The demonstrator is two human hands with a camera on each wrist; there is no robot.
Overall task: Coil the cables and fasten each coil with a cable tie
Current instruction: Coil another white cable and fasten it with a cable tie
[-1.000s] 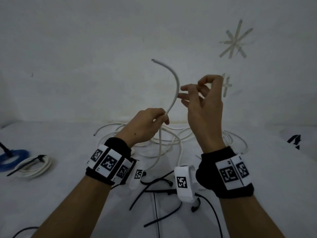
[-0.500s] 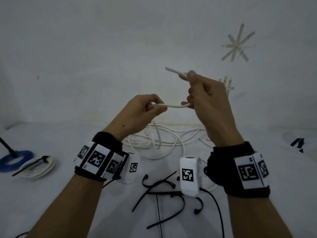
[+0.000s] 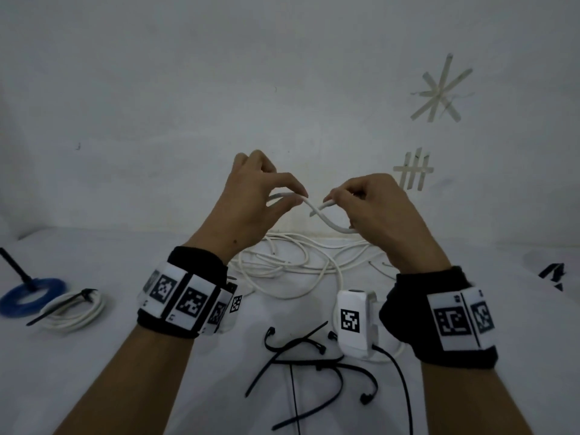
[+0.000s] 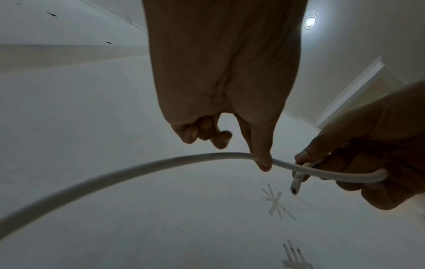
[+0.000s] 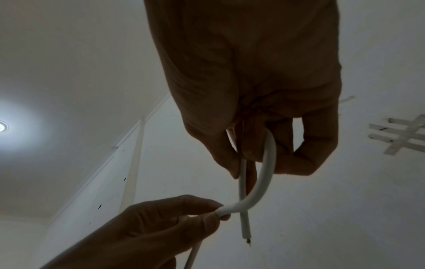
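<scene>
A white cable (image 3: 323,216) is held up in front of the wall between both hands. My left hand (image 3: 266,196) pinches it between thumb and forefinger (image 4: 262,160). My right hand (image 3: 367,205) grips a small loop of it, with the cut end (image 5: 245,234) sticking out toward the left hand. The rest of the cable lies in a loose tangle (image 3: 301,262) on the white table behind my wrists. Several black cable ties (image 3: 301,356) lie on the table between my forearms.
At the left lie a white coil (image 3: 73,309) bound with a black tie and a blue coil (image 3: 28,296), also tied. Tape marks (image 3: 439,89) are stuck on the wall. A black object (image 3: 552,273) sits at the table's far right edge.
My right hand took the cable's free end and bent it down into a small loop. Both hands moved up, and my left hand slid along the cable, still pinching it.
</scene>
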